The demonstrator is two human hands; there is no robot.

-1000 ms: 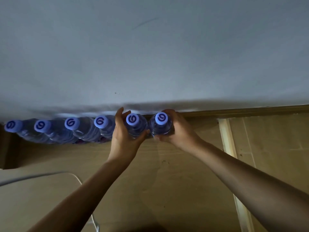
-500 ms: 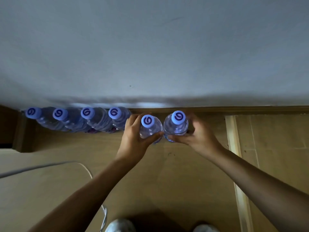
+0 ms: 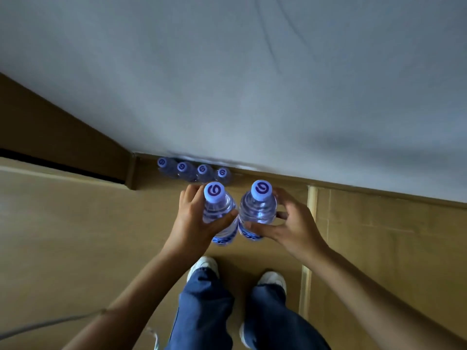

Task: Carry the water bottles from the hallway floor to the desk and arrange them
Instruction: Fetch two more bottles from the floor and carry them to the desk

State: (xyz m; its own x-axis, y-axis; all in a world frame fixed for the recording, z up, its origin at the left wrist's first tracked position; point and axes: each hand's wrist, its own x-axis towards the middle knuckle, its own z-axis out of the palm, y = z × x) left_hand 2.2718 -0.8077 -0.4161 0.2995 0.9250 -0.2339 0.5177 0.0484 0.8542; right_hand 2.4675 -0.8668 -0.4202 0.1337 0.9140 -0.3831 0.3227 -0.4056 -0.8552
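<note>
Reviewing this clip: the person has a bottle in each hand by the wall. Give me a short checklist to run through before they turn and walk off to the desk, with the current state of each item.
1. Left hand grips its bottle round the body: ok.
2. Right hand grips its bottle round the body: ok.
3. Caps on both held bottles: ok, both blue caps are in place.
4. Held bottles upright: ok, roughly, caps up.
5. Bottles left by the wall: four stand in a row; not ok for the task, more trips needed.
6. Walking path: cannot tell; a cable lies on the floor near the person's left side, and the way to the desk is out of view.
</note>
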